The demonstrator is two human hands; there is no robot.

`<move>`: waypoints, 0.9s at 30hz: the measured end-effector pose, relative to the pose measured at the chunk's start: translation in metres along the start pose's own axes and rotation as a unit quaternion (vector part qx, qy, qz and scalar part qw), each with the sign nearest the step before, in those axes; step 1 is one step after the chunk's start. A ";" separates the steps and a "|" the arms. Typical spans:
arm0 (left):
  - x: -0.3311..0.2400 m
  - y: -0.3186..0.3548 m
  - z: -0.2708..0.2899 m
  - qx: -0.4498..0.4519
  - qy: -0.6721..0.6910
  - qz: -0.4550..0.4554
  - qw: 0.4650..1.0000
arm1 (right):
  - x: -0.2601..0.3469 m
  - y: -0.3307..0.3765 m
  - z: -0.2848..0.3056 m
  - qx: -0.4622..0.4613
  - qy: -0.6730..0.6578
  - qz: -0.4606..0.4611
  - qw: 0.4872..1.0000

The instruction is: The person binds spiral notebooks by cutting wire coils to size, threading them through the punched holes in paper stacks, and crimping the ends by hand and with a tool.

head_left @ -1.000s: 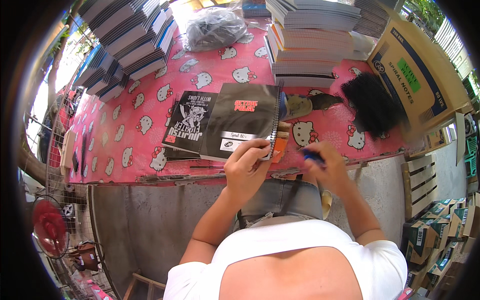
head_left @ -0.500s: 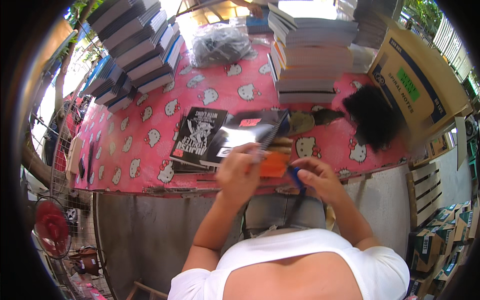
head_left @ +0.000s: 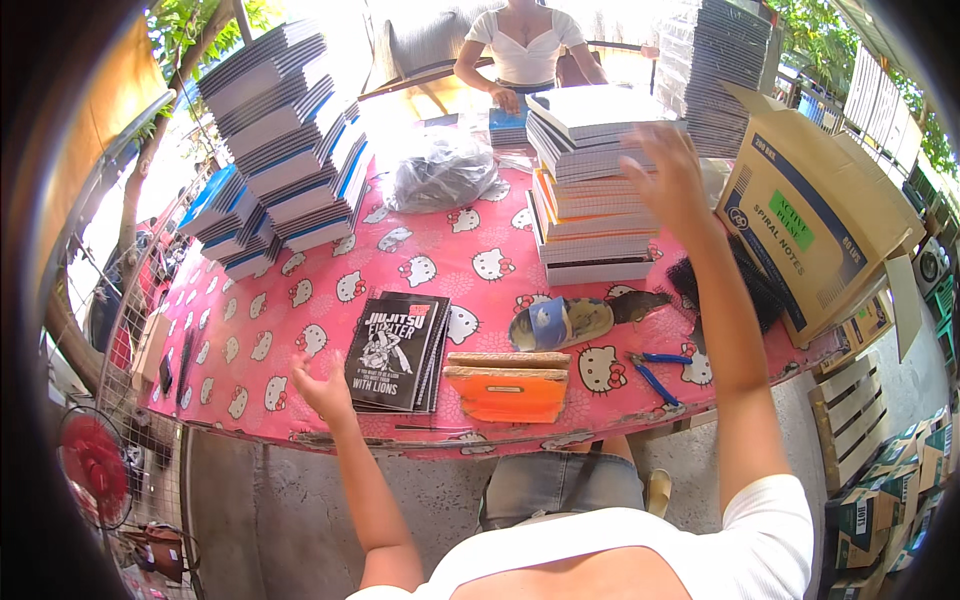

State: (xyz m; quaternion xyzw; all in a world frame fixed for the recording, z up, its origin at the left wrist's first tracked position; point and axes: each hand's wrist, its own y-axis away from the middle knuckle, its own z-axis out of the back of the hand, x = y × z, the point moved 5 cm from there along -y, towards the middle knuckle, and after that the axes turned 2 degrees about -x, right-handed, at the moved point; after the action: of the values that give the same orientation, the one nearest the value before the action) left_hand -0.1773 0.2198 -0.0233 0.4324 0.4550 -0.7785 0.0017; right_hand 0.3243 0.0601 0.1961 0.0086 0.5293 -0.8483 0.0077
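My left hand [head_left: 322, 390] is open, fingers apart, just left of a small pile of black spiral notebooks [head_left: 397, 352] with white print. My right hand [head_left: 668, 172] reaches forward with spread fingers to the right side of a tall stack of notebooks [head_left: 590, 215]; whether it touches the stack is hard to tell. Blue-handled pliers [head_left: 658, 378] lie on the table below my right forearm. Near the table's front edge, right of the black pile, stands an orange block with wooden strips on top [head_left: 505, 393].
Black spiral coils [head_left: 755, 290] lie beside a cardboard box [head_left: 810, 215]. A wrapped tube-like item [head_left: 560, 322] rests behind the orange block. Tall notebook stacks [head_left: 285, 150] stand far left, near a grey plastic bag [head_left: 440, 175]. Across the pink table sits another person [head_left: 530, 50].
The pliers have left my right hand and lie on the table. My left hand has let go of the black notebook and moved left; my right arm has stretched forward to the tall stack.
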 end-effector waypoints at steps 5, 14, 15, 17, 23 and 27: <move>-0.132 0.016 -0.026 0.170 0.424 0.187 0.870 | -0.030 -0.047 -0.050 0.137 -0.089 0.043 0.986; -0.260 0.057 -0.090 0.515 0.651 0.440 0.343 | 0.132 0.031 0.013 0.093 -0.153 0.231 0.956; -0.249 0.060 -0.101 0.464 0.574 0.415 0.532 | 0.150 0.058 0.016 0.104 -0.191 0.255 0.942; -0.244 0.053 -0.080 0.388 0.587 0.270 0.656 | 0.133 0.080 0.024 0.081 -0.215 0.151 0.961; -0.251 0.040 -0.018 0.492 0.462 -0.012 0.738 | 0.065 0.198 0.011 0.084 -0.358 -0.279 0.887; -0.244 0.035 -0.010 0.442 0.442 0.028 0.780 | 0.105 0.197 0.007 0.060 -0.400 -0.275 0.872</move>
State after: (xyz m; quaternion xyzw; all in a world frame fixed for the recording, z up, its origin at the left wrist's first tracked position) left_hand -0.0035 0.1111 0.1143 0.6948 -0.0005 -0.6170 -0.3695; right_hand 0.2233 -0.0329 0.0196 -0.4768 0.4100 -0.7774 -0.0151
